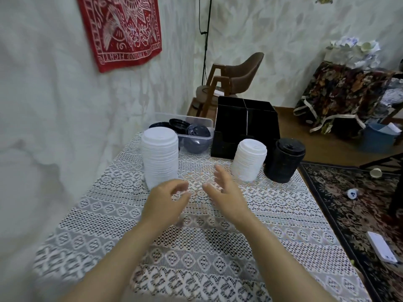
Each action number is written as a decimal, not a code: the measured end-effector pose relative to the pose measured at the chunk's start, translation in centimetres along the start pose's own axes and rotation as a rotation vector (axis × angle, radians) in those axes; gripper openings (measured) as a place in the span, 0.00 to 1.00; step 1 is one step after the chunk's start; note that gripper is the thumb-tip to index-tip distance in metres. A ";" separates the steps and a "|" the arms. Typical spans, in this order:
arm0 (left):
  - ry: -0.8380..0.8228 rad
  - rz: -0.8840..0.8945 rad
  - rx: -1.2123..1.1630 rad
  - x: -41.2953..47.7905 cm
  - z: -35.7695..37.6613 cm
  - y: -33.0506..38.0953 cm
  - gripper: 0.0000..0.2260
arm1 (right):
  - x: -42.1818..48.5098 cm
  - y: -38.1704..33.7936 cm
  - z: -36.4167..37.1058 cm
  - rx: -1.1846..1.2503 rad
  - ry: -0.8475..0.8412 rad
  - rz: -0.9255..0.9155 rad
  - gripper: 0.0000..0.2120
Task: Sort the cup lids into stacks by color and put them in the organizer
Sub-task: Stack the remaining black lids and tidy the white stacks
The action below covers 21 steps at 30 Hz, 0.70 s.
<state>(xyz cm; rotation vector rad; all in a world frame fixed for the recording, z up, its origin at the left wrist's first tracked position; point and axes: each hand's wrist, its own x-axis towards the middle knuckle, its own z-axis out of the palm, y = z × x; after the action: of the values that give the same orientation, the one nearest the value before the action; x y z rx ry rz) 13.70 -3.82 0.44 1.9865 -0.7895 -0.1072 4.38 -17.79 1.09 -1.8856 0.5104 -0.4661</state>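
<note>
Both hands hover empty over the middle of the table [196, 247]: the left hand [164, 200] has its fingers loosely curled around nothing, just beside the foot of the tall white stack [160, 156], and the right hand [225, 194] is held edge-on with its fingers straight and slightly spread, near the short white stack [248, 159]. A black stack [284, 160] stands at the right edge, beside the short white one. The organizer [246, 123] sits at the far edge behind these two, its top compartments looking unfilled. A clear bin [205, 122] at the far left corner holds dark lids [178, 124]. Sorting looks largely done, with the move to the organizer not begun. The next move probably calls for gripping one stack low with both hands and keeping it upright, since a tall column of loose lids may topple.
</note>
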 end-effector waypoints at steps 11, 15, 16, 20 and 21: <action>0.113 -0.190 -0.088 1.4 -3.8 -3.4 0.37 | 2.2 -2.4 6.7 -0.016 -0.099 0.033 0.39; 0.044 -0.225 -0.070 2.3 -3.6 -4.1 0.37 | 2.9 -2.7 7.6 -0.039 -0.135 0.044 0.36; 0.036 -0.220 -0.059 2.5 -3.6 -4.2 0.35 | 3.0 -2.7 7.7 -0.040 -0.140 0.038 0.34; 0.021 -0.183 -0.018 2.9 -3.5 -4.0 0.30 | 3.4 -2.3 8.6 -0.056 -0.114 0.009 0.32; 0.023 -0.171 -0.011 3.0 -3.5 -4.0 0.29 | 3.4 -2.3 8.7 -0.060 -0.110 0.003 0.32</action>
<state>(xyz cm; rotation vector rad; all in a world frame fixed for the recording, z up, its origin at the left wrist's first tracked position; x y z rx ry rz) 19.30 -1.56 -0.19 2.0394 -0.6023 -0.1877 12.23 -12.25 0.47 -1.9553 0.4587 -0.3467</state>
